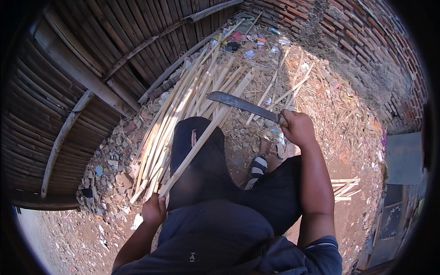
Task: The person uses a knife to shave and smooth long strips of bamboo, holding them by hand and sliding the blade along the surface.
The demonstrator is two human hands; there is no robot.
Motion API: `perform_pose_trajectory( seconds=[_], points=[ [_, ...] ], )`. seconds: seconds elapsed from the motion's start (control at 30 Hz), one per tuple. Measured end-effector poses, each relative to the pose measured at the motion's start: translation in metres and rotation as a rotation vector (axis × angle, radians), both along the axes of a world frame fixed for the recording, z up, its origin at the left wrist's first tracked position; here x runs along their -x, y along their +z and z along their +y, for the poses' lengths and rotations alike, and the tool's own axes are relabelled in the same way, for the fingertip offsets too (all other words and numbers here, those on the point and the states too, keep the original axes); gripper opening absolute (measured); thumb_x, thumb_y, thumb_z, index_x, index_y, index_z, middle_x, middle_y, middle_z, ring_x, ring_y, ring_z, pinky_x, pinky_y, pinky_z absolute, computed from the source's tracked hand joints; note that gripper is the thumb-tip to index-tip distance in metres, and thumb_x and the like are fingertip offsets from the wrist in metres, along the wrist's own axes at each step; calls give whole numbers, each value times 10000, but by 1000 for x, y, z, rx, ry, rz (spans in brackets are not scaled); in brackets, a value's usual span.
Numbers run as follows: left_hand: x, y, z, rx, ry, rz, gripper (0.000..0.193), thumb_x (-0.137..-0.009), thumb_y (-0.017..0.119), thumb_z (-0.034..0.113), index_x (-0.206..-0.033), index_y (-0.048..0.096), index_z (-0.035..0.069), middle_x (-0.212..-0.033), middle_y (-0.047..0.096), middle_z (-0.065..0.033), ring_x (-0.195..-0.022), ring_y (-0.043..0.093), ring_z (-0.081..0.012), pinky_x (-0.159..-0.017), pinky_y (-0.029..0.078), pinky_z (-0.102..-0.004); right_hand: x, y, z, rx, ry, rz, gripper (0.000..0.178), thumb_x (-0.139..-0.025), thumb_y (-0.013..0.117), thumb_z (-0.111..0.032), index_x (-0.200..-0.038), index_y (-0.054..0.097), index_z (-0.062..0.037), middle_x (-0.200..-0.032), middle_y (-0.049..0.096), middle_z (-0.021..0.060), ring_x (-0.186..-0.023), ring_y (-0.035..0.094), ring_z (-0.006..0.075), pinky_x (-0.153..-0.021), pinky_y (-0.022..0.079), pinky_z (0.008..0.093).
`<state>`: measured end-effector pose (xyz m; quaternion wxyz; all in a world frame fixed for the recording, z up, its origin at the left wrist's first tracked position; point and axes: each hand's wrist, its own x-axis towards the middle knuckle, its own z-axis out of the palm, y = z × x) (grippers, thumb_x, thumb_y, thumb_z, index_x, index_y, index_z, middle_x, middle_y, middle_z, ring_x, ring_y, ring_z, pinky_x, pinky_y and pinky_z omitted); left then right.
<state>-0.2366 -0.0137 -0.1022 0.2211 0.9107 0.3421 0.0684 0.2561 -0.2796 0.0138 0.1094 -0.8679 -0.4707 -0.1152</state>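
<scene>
My left hand (153,210) is closed round the near end of a long pale bamboo strip (200,143). The strip slants up and to the right across my left thigh, its far end over the other strips. In my right hand (298,128), raised off to the right, is the handle of a machete (245,105). Its dark, wide blade points left and crosses over the strip's far part; whether it touches the strip I cannot tell. A pile of similar bamboo strips (176,103) lies on the ground to the left of my leg and beyond it.
A bamboo-slat wall (59,96) rises at the left, a brick wall (366,34) at the far right. Rubble, straw and litter cover the ground. My sandalled foot (258,167) is below the blade. Short bamboo pieces (344,189) lie to my right, near a grey panel (403,158).
</scene>
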Motion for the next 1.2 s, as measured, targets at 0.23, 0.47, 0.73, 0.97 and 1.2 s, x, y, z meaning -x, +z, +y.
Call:
perform_pose_trajectory(
  seconds=[0.23,0.47,0.73,0.97,1.2],
  points=[
    [12,6,4,-29,67,110,325,-1018,583,331,-1059,612,10,-777,681,-267,-697,678,-482,-641,533,-582,-3,-4,2,-135,-105,9,227,-789,725,-166,-992,639,-111,-775,676,142,-744,687,392,-659,543,514],
    [20,9,12,-112,-14,105,337,-1014,589,348,-1094,590,21,-756,678,-266,-690,683,-476,-637,538,-584,-22,-19,22,-47,-327,118,178,-838,711,-157,-962,606,-84,-807,695,189,-791,700,413,-701,552,528],
    [24,17,22,-74,-52,48,318,-1018,584,337,-1047,593,21,-718,666,-263,-666,669,-491,-619,529,-594,-8,-11,18,-48,-329,192,212,-837,712,-198,-1002,625,-98,-870,713,205,-844,700,438,-739,548,539],
    [18,20,27,-30,-103,0,306,-1028,567,317,-1054,604,14,-764,662,-248,-731,671,-483,-659,524,-567,-22,-29,3,-238,-186,561,291,-824,759,-220,-1035,667,-42,-923,706,231,-904,695,420,-811,535,463],
    [16,37,18,90,-18,56,330,-1011,603,333,-1144,618,32,-840,690,-232,-782,691,-454,-701,537,-546,-13,-19,10,-255,-190,492,286,-832,746,-209,-1051,676,-39,-851,696,225,-826,688,421,-745,526,459]
  ],
)
